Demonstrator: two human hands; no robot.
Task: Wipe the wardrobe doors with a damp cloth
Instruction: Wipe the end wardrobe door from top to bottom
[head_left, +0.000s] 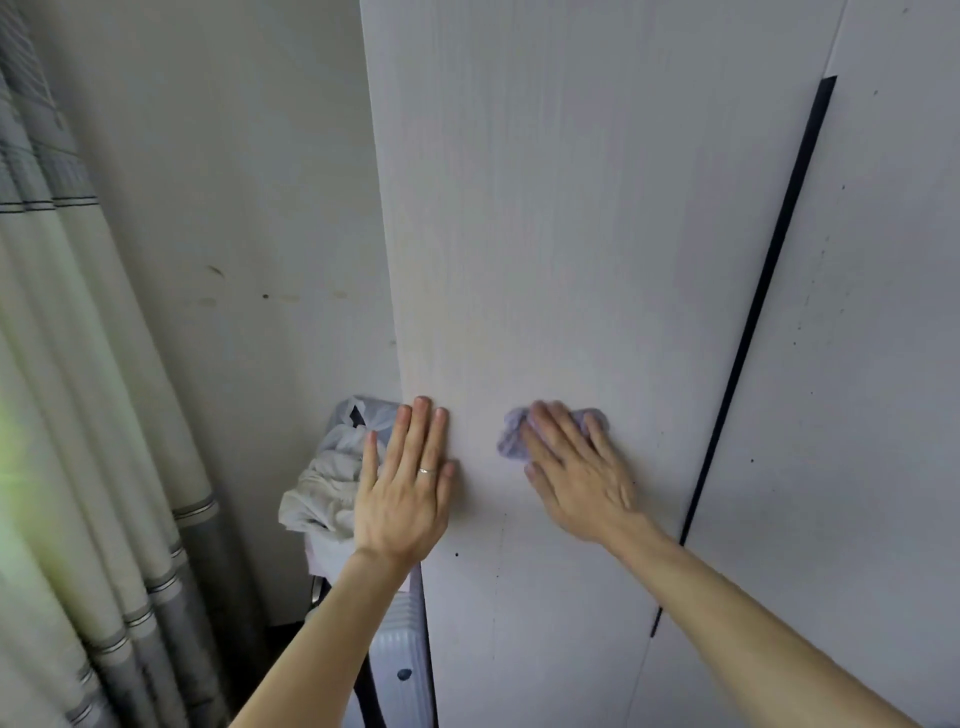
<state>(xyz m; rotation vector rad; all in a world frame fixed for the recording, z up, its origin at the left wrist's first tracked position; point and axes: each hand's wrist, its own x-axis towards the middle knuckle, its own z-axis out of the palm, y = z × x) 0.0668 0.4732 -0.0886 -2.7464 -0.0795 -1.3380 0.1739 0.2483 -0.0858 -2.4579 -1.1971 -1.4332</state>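
Pressing a lilac cloth (511, 439) against the white wardrobe door (545, 234), right hand (576, 467) flat, fingers straight, cloth under the fingertips and showing at their left and top, left hand (402, 483) flat on the door's left edge, fingers straight.

Both my arms are reaching forward and up, forearms bare; my left hand (402, 483) is lying flat, palm away from me, fingers straight and close together, pointing up, thumb tucked at its right side; my right hand (576, 467) is pressing flat as well, fingers straight and slightly spread, angling up-left, fingertips resting on the cloth (511, 436).
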